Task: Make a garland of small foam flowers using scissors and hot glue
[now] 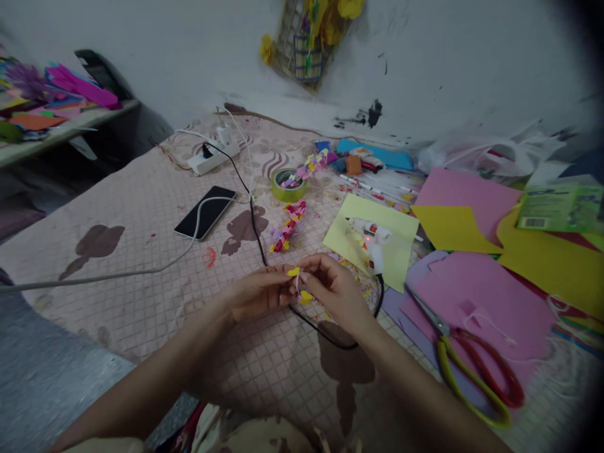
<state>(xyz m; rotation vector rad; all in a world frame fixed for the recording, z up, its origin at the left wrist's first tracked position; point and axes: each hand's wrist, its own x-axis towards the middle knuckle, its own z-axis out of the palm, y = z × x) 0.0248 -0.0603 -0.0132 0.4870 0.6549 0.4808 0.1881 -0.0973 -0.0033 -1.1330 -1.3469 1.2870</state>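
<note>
Partly finger-hidden; small yellow-tipped strip (pixel 297 283) between both hands (pixel 295 292)

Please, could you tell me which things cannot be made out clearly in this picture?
All in the head view:
- Small craft piece: partly hidden by the fingers of the left hand and right hand, so its full shape is unclear.
- Green packet: its print is too small and blurred to read.
- Pale cable: cut off by the left edge.
- Plastic bag: its folds and blur obscure the contents.
</note>
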